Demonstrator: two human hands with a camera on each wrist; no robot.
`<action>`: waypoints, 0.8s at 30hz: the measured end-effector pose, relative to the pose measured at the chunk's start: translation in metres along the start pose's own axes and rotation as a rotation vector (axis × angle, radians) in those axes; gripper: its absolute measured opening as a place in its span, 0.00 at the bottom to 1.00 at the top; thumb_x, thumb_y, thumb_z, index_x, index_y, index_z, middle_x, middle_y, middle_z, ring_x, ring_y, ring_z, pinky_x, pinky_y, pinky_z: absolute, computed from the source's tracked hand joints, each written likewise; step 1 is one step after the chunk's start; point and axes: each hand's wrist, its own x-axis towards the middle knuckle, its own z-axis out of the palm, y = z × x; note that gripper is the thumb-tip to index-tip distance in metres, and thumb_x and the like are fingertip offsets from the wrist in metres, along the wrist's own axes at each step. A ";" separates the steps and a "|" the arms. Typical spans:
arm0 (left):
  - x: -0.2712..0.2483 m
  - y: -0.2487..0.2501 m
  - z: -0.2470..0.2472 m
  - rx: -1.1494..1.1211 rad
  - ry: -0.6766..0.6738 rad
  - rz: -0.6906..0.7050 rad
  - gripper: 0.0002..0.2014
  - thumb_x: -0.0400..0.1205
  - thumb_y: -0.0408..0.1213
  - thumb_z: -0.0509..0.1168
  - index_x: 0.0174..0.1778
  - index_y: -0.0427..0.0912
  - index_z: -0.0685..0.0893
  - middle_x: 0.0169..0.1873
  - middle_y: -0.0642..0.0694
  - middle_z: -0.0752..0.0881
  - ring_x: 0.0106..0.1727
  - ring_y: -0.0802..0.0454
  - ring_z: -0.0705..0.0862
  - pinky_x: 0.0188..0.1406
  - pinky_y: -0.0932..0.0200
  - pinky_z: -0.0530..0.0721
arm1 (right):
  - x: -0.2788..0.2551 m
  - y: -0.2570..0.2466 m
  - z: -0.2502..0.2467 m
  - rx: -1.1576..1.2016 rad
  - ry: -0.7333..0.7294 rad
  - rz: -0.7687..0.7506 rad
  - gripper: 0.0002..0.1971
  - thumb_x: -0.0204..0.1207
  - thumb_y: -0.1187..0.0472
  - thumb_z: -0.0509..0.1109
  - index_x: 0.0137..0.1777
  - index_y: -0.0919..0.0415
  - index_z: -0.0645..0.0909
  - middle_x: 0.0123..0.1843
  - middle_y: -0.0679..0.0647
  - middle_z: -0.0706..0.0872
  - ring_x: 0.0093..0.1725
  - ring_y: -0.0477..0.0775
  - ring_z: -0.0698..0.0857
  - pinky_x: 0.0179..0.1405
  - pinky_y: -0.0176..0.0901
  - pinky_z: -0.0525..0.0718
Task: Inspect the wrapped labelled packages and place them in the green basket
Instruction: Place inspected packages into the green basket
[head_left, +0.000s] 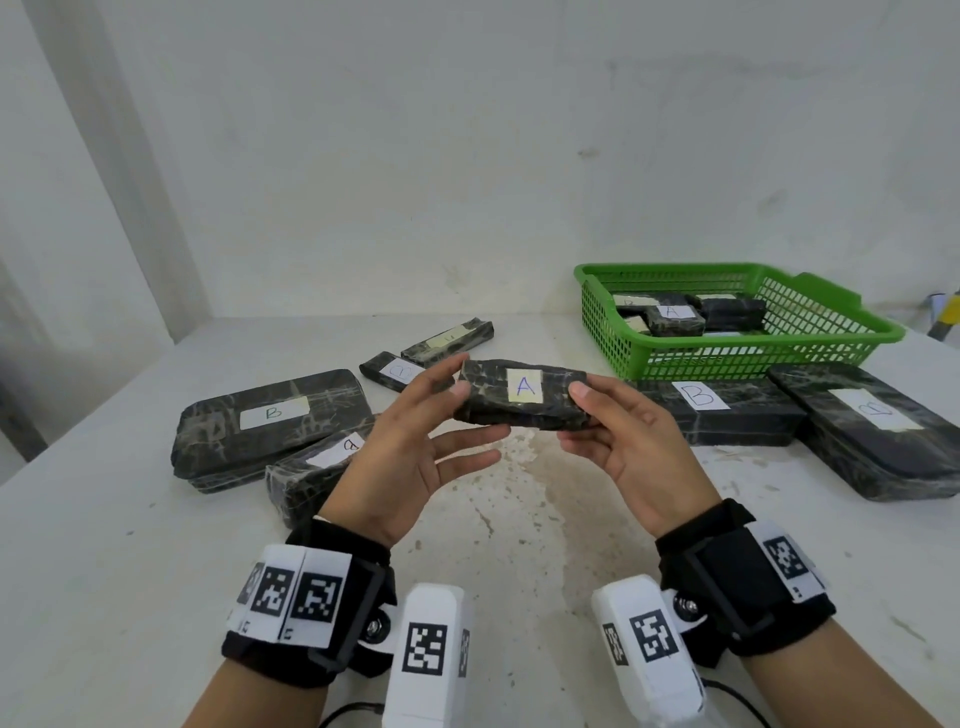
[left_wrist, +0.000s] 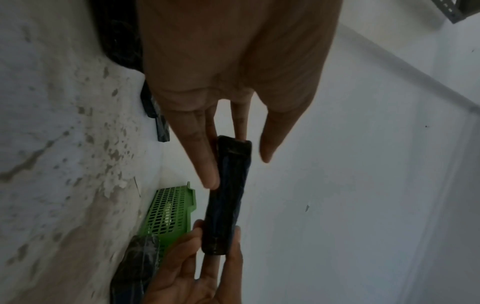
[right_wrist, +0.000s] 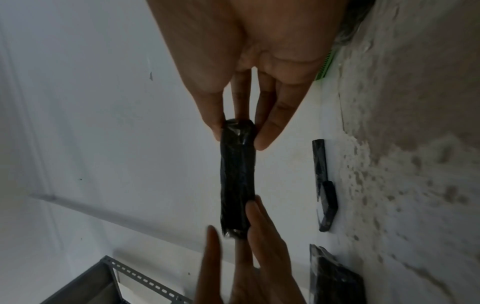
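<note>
A small dark wrapped package with a label marked A hangs above the table between both hands, label facing me. My left hand pinches its left end; in the left wrist view the thumb stands off the package while fingers touch it. My right hand pinches the right end between thumb and fingers. The green basket stands at the back right with several wrapped packages inside.
More wrapped packages lie on the white table: a large B one and a smaller one at left, two small ones at the back, two large ones in front of the basket. A wall stands behind.
</note>
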 end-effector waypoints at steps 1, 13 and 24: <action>0.000 -0.001 0.001 0.003 -0.004 0.018 0.24 0.73 0.38 0.69 0.68 0.50 0.84 0.55 0.43 0.90 0.50 0.38 0.92 0.41 0.55 0.91 | 0.001 -0.003 -0.001 0.008 -0.005 -0.001 0.15 0.65 0.59 0.75 0.52 0.62 0.85 0.43 0.58 0.90 0.31 0.51 0.88 0.33 0.36 0.88; 0.000 -0.011 0.014 0.056 0.030 0.022 0.28 0.71 0.28 0.70 0.70 0.39 0.79 0.54 0.29 0.90 0.47 0.37 0.92 0.44 0.54 0.92 | 0.012 -0.013 -0.020 0.064 0.070 0.064 0.06 0.73 0.70 0.72 0.50 0.66 0.87 0.42 0.57 0.92 0.35 0.48 0.89 0.32 0.35 0.88; 0.038 0.008 0.066 0.163 -0.025 -0.034 0.21 0.76 0.28 0.69 0.66 0.44 0.82 0.54 0.30 0.90 0.53 0.32 0.90 0.50 0.49 0.92 | 0.022 -0.067 -0.051 0.026 0.121 0.048 0.04 0.77 0.72 0.71 0.49 0.68 0.87 0.45 0.61 0.92 0.39 0.51 0.91 0.36 0.38 0.90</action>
